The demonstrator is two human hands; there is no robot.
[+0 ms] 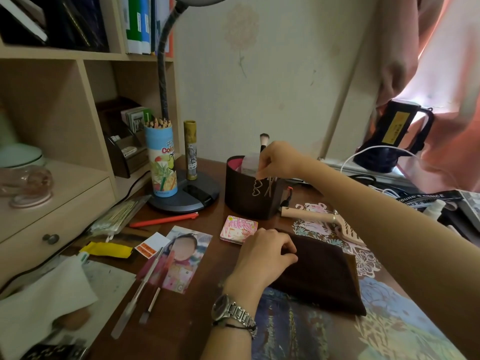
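My right hand (pixel 276 159) is raised over a dark round container (pixel 244 201) and pinches thin metal hair clips (pixel 261 187), one shaped like hearts, which dangle in front of the container's rim. A makeup brush (pixel 264 141) stands in the container behind my fingers. My left hand (pixel 265 253), with a metal watch on its wrist, rests with curled fingers on the edge of a flat dark brown pouch (pixel 322 276) lying on the desk. A small pink square mirror case (pixel 238 233) sits just beyond my left hand.
A desk lamp base (pixel 187 200), a tube of coloured pencils (pixel 161 162) and a gold tube (pixel 191 152) stand at the back left. A red pen (pixel 163 220), a photo (pixel 181 258), cotton swabs (pixel 117 216) and a wooden comb (pixel 324 219) lie around. A shelf unit (pixel 52 126) stands left.
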